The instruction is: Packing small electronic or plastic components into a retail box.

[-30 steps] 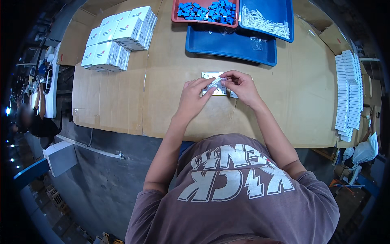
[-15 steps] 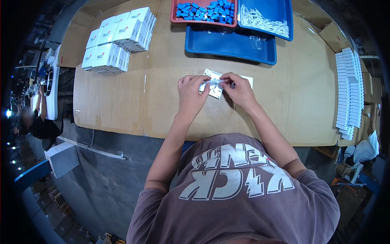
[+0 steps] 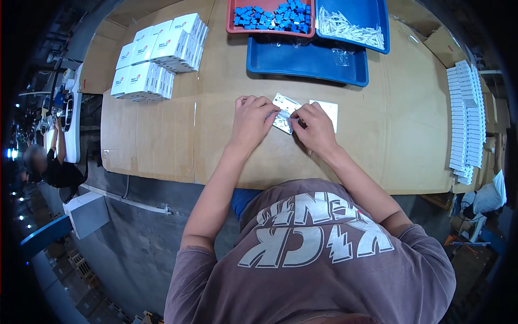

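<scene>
A flat white piece with dark marks and small cut-outs (image 3: 286, 101) lies tilted on the cardboard-covered table in front of me. Over its middle is a small shiny clear plastic bag (image 3: 283, 116), partly hidden by my fingers. My left hand (image 3: 251, 120) pinches the bag's left side with closed fingertips. At the right side, the bent fingers of my right hand (image 3: 315, 128) close on the same plastic, close to the white piece's edge. Whatever the bag contains is too small to make out. A plain white flat piece (image 3: 330, 111) lies just beyond my right hand.
Ahead are a red tray (image 3: 231, 28) of blue parts, a blue tray (image 3: 385, 47) of white sticks, and a blue tray (image 3: 307, 75) holding a clear scrap. White boxes (image 3: 141, 79) are stacked left; stacked white pieces (image 3: 465, 119) line the right edge. Another person sits far left.
My hands have moved slightly apart, with the left shifting left and the right shifting right. More of the marked white piece and the plain white piece shows.
</scene>
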### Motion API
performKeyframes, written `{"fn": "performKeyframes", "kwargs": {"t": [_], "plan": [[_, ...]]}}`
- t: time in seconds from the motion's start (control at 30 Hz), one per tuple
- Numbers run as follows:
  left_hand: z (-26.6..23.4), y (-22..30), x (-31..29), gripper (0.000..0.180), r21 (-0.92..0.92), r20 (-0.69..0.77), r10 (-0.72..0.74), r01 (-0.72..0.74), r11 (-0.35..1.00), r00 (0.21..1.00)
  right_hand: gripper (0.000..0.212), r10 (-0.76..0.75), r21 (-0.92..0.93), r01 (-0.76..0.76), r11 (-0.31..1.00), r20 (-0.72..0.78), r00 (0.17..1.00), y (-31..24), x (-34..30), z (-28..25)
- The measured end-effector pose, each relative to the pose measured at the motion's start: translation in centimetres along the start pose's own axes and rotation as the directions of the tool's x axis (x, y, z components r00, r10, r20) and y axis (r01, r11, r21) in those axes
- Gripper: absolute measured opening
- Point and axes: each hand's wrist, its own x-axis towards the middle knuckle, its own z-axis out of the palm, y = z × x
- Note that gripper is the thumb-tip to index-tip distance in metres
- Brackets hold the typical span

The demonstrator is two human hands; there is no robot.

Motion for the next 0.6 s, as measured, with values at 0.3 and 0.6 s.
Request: {"fn": "performKeyframes", "kwargs": {"t": [0.3,0.6], "plan": [[-0.3,0.1,1.4,0.010,-0.029,0.085,-0.051,0.054,0.998,0.995,0.016,0.050,-0.156,-0.037,0.987,0.077,0.996,-1.1,0.2,-0.1],[0.0,-0.7,-0.2,0.022,-0.067,0.036,0.123,-0.120,0.990,0.992,0.009,0.015,-0.134,-0.009,0.991,0.045,0.999,0.0,0.0,0.1]]}}
